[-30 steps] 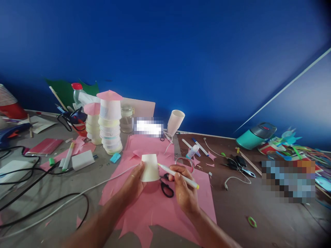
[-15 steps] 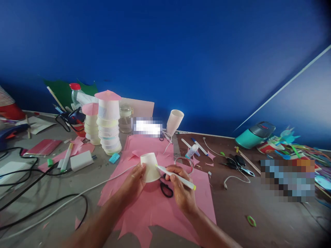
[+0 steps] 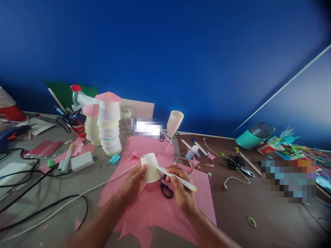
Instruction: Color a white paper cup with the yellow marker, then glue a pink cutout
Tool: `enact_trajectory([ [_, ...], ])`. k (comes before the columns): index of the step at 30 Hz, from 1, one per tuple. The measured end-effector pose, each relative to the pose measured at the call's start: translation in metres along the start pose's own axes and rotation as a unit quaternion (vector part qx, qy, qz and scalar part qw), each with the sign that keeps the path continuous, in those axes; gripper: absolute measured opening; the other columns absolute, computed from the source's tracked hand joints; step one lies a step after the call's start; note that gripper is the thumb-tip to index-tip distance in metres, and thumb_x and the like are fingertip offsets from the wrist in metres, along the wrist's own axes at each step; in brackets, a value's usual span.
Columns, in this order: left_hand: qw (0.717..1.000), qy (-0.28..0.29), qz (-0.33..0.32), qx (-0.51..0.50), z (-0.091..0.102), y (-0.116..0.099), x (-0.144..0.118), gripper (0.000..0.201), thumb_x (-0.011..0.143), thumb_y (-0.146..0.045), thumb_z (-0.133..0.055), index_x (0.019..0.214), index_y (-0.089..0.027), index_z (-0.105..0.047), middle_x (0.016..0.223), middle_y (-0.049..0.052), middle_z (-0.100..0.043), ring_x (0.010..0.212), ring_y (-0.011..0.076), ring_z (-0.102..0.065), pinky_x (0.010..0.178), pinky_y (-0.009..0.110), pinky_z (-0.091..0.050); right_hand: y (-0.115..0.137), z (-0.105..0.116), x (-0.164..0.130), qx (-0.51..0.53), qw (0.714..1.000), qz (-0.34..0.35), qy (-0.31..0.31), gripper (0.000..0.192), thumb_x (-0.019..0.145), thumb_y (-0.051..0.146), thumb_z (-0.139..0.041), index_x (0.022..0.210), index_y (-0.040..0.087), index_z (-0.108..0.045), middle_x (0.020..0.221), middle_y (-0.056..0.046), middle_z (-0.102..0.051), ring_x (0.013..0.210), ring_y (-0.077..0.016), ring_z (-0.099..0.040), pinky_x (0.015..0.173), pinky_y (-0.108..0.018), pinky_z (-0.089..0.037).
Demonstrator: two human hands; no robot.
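head cam: single view | looks forward and down from above | close over cluttered grey worktable (image 3: 258,213) | blue wall (image 3: 181,51) fills top

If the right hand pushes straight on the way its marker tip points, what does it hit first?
The right hand aims the marker up-left; its tip sits at, seemingly touching, the side of the white paper cup held by the left hand. The cup comes first.
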State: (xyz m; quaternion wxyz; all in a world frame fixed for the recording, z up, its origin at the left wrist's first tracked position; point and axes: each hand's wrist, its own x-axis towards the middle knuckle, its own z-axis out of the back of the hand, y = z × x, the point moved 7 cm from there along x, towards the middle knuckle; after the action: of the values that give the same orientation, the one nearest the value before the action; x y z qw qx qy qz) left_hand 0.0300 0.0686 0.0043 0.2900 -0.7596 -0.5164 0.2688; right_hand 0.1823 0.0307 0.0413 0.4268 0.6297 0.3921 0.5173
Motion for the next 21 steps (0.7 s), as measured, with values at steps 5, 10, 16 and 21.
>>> enact_trajectory([
  [5, 1.000, 0.002, -0.001, -0.004, 0.006, 0.002, 0.001, 0.029, 0.084, -0.043, -0.074, 0.097, -0.017, -0.078, 0.090, 0.008, -0.077, 0.092, 0.0243, -0.070, 0.094, 0.037, -0.053, 0.004, 0.002, 0.002, -0.014, 1.000, 0.017, -0.009, 0.029, 0.089, 0.052, -0.066, 0.086, 0.025, -0.075, 0.070, -0.004, -0.060, 0.076, -0.0221, -0.062, 0.058, -0.032, -0.053],
  [10, 1.000, 0.019, 0.005, 0.010, -0.001, 0.000, -0.001, 0.036, 0.080, -0.046, -0.078, 0.095, -0.014, -0.077, 0.088, 0.009, -0.077, 0.087, 0.0247, -0.070, 0.091, 0.037, -0.054, 0.003, 0.001, 0.001, -0.043, 0.999, 0.019, 0.001, 0.027, 0.090, 0.049, -0.065, 0.088, 0.024, -0.075, 0.074, -0.005, -0.062, 0.081, -0.0234, -0.062, 0.067, -0.037, -0.054],
  [16, 1.000, 0.016, 0.013, 0.022, -0.010, -0.005, -0.004, 0.038, 0.075, -0.049, -0.081, 0.093, -0.015, -0.077, 0.086, 0.008, -0.077, 0.086, 0.0247, -0.071, 0.087, 0.036, -0.054, 0.003, -0.002, -0.001, -0.028, 1.000, 0.002, 0.012, 0.026, 0.091, 0.048, -0.065, 0.091, 0.024, -0.075, 0.089, -0.007, -0.067, 0.076, -0.0204, -0.062, 0.071, -0.039, -0.057],
  [21, 0.999, 0.016, 0.017, 0.027, -0.013, -0.007, -0.006, 0.038, 0.076, -0.049, -0.080, 0.093, -0.014, -0.078, 0.088, 0.009, -0.078, 0.088, 0.0257, -0.071, 0.086, 0.034, -0.054, 0.005, -0.003, -0.001, -0.029, 0.999, 0.008, 0.016, 0.029, 0.090, 0.049, -0.064, 0.091, 0.022, -0.074, 0.088, -0.007, -0.067, 0.075, -0.0202, -0.063, 0.070, -0.038, -0.058],
])
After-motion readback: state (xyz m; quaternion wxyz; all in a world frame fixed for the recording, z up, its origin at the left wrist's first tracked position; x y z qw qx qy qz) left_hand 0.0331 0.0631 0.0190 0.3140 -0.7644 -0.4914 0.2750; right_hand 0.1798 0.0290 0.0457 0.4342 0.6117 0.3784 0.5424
